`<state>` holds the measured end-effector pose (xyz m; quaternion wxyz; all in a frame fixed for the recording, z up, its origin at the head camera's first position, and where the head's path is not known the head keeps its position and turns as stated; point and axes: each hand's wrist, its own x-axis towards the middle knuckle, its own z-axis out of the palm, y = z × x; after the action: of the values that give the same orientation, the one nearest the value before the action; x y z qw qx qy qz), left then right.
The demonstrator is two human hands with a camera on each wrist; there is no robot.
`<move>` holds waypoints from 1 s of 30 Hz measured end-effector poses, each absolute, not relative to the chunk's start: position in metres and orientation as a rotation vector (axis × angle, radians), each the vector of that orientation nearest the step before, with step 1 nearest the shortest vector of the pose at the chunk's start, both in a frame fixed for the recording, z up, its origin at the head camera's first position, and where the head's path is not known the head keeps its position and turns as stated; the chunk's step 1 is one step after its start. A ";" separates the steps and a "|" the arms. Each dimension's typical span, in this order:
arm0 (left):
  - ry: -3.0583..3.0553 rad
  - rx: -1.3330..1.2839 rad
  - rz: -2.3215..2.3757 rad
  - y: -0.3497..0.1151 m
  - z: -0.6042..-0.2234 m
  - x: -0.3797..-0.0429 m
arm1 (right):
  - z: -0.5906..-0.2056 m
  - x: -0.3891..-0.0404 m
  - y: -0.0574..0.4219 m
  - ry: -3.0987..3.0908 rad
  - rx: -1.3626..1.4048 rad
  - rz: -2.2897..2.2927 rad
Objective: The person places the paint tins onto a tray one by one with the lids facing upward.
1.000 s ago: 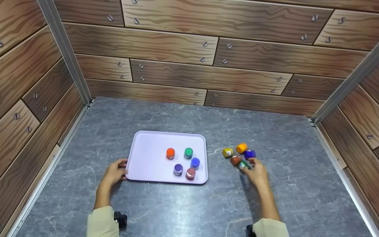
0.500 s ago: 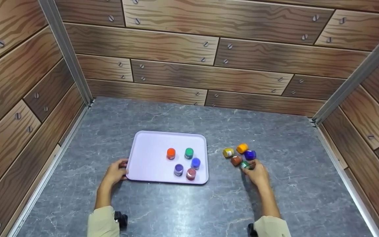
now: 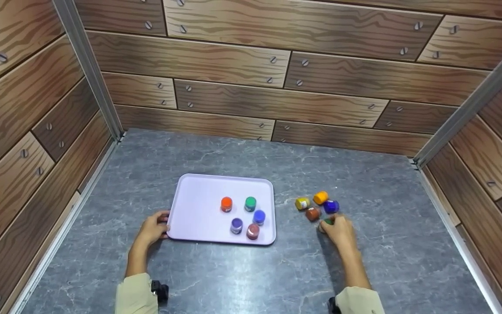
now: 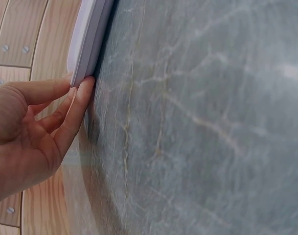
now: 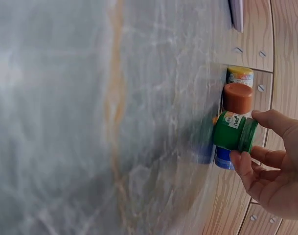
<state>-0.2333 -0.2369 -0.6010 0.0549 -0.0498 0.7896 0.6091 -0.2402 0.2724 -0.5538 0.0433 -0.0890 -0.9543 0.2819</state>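
Note:
My left hand (image 3: 151, 227) pinches the left edge of a pale lilac tray (image 3: 198, 209). In the left wrist view, the thumb lies on the tray rim (image 4: 87, 49) with fingers under it. To the right of the tray, my right hand (image 3: 341, 232) grips a small green paint jar (image 5: 232, 131) by its lid end, thumb on one side and fingers on the other. The jar is tilted, close over the table. Just beyond that hand lie a blue jar (image 3: 331, 206), a brown jar (image 3: 313, 213), a yellow jar (image 3: 302, 203) and an orange jar (image 3: 320, 197).
On the tray's right half stand several jars: orange-red (image 3: 226, 204), green (image 3: 250, 203), blue (image 3: 259, 217), purple (image 3: 236, 225) and reddish-brown (image 3: 252, 231). Wood-patterned walls (image 3: 233, 96) enclose the grey marbled table (image 3: 251, 279) at the back and both sides.
My right hand has closed on the green jar and drawn it slightly toward me, apart from the other loose jars. The left hand and the tray have stayed in place.

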 end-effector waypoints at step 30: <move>2.442 -0.236 1.751 -0.227 -0.581 -0.224 | -0.575 -0.232 0.292 -2.899 0.012 1.209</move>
<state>-0.2238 -0.2271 -0.5812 0.0635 -0.0782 0.8085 0.5798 -0.2321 0.2923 -0.5746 0.0004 0.0038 -0.9229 0.3849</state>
